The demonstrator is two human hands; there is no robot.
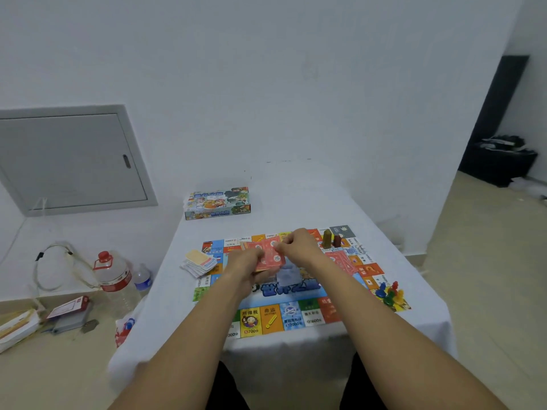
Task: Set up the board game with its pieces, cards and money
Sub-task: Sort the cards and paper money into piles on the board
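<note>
Flanking board (266, 321): card pile (199, 262), pawns (390, 293)

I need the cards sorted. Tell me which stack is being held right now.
The red stack, held in both hands above the board; the pale-backed pile lies untouched at the board's left edge.

Counted: one game board (296, 318), one game box (217, 202), two water bottles (117, 279) (143, 278), two hands (245, 261) (299, 244), two upright tokens (326, 238) (337, 241).

Board (268, 319) multicolour squares: orange, blue, green, red, w/ blue centre. Notes (268, 254) red w/ white round marks. Worktop (296, 202) cloth white. Pawns (390, 292) blue, red, yellow, green. Box (217, 202) blue cartoon print. Bottle (114, 276) clear, red cap.
</note>
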